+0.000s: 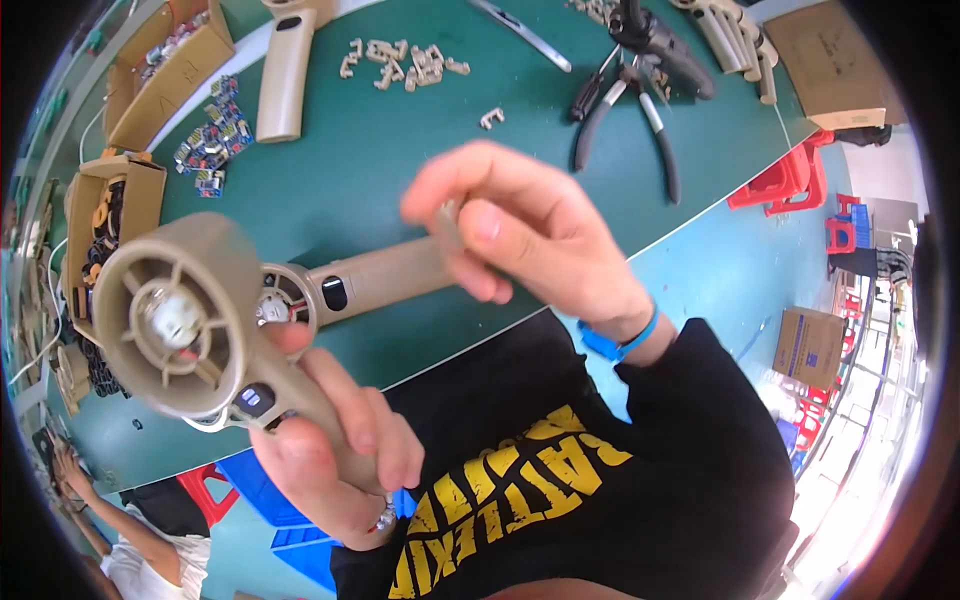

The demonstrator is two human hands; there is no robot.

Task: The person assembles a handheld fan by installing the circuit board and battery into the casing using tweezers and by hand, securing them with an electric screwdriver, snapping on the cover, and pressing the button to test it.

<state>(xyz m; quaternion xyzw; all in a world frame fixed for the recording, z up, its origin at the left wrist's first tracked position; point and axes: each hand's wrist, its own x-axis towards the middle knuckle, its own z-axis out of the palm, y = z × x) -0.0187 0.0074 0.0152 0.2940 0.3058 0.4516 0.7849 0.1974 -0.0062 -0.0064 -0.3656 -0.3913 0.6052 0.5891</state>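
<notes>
My left hand point(345, 420) is closed around the handle of a beige handheld fan point(222, 265), its round head turned up so that the spokes and a white hub show. A small dark oval button panel point(256, 400) sits below the head. My right hand point(545, 240), with a blue wristband, pinches a small beige plastic piece point(449, 228) between thumb and fingers, above the table and apart from the held fan. Behind both hands a second beige handheld fan point(390, 282) lies on the green table point(330, 200); its handle end is hidden by my right hand.
Small beige plastic clips point(425, 66) lie at the back, a single clip point(492, 118) nearer. Circuit boards point(213, 140), a fan handle point(284, 85), tweezers point(522, 36), pliers point(630, 115) and a black power tool point(675, 60) surround them. Boxes point(140, 185) line the left; another person's hand point(70, 470) shows lower left.
</notes>
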